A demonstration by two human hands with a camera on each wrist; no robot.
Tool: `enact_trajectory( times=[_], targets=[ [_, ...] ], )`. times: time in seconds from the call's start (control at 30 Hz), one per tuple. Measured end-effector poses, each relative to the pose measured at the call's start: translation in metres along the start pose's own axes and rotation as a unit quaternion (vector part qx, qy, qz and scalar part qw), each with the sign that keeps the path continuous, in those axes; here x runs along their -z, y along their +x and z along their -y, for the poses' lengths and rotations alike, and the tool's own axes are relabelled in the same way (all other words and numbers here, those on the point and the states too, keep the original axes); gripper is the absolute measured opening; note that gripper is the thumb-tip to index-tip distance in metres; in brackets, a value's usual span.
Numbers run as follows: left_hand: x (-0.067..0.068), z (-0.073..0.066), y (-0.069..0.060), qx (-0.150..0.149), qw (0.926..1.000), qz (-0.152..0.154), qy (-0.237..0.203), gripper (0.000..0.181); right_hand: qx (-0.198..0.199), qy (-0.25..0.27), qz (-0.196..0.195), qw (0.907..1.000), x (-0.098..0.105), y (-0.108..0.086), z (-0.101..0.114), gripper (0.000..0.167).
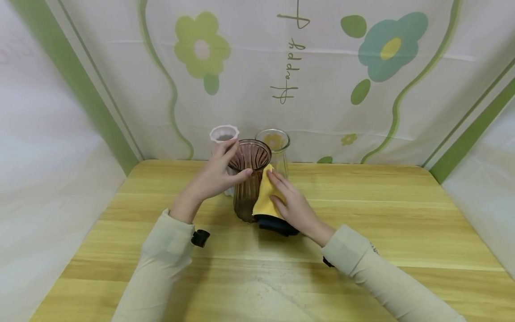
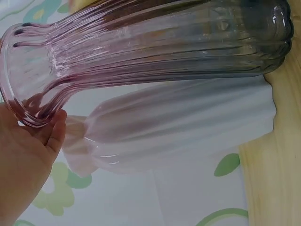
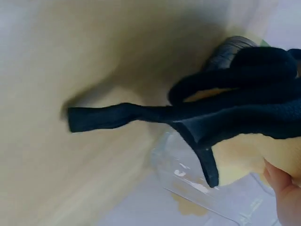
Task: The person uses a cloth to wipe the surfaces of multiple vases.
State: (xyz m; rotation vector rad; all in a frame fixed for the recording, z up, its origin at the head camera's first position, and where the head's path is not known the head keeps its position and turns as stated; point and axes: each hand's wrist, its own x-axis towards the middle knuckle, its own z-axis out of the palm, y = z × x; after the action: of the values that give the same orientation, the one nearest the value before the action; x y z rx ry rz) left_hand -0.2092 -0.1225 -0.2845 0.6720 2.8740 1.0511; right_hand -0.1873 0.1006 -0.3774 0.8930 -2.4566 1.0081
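Note:
A tall fluted glass vase (image 1: 245, 197), purple at the top and smoky grey-brown lower down, stands upright on the table. Its flared rim is held by my left hand (image 1: 213, 175), the thumb on the near side and the fingers on the far left. In the left wrist view, the fingers of that hand (image 2: 30, 157) touch the outside of the vase (image 2: 160, 49) under the rim. My right hand (image 1: 297, 208) pinches a yellow cloth (image 1: 264, 197) with black trim against the vase's right side. The right wrist view shows the black trim (image 3: 254, 110) hanging in folds, with a loose strip.
Close behind the purple vase are a white fluted vase (image 1: 224, 134) on the left and a clear glass vase (image 1: 284, 162) on the right. The wooden table (image 1: 382, 205) meets a flower-printed curtain (image 1: 249, 71) at its back edge.

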Motion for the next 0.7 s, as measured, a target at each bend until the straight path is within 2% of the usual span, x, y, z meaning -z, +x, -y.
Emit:
enact_trajectory(
  times=[0.2, 0.4, 0.53, 0.6, 0.7],
  targets=[
    [-0.002, 0.002, 0.0, -0.006, 0.9999, 0.01, -0.003, 0.087, -0.007, 0.021, -0.016, 0.9996, 0.0, 0.004, 0.006, 0.064],
    [-0.004, 0.005, 0.001, -0.015, 0.9999, 0.008, -0.002, 0.088, -0.011, 0.014, -0.003, 0.9998, -0.006, -0.001, 0.0, 0.073],
    [-0.005, 0.005, 0.001, -0.013, 0.9999, 0.003, 0.001, 0.089, -0.017, 0.005, 0.016, 0.9997, -0.008, -0.006, -0.006, 0.072],
    [-0.006, 0.005, 0.001, -0.009, 1.0, -0.003, 0.0, 0.096, -0.027, -0.002, 0.029, 0.9992, -0.009, -0.01, -0.009, 0.07],
    [-0.007, 0.005, 0.002, -0.003, 0.9999, -0.01, -0.007, 0.117, -0.037, -0.015, 0.05, 0.998, -0.01, -0.015, -0.014, 0.068]
  ],
)
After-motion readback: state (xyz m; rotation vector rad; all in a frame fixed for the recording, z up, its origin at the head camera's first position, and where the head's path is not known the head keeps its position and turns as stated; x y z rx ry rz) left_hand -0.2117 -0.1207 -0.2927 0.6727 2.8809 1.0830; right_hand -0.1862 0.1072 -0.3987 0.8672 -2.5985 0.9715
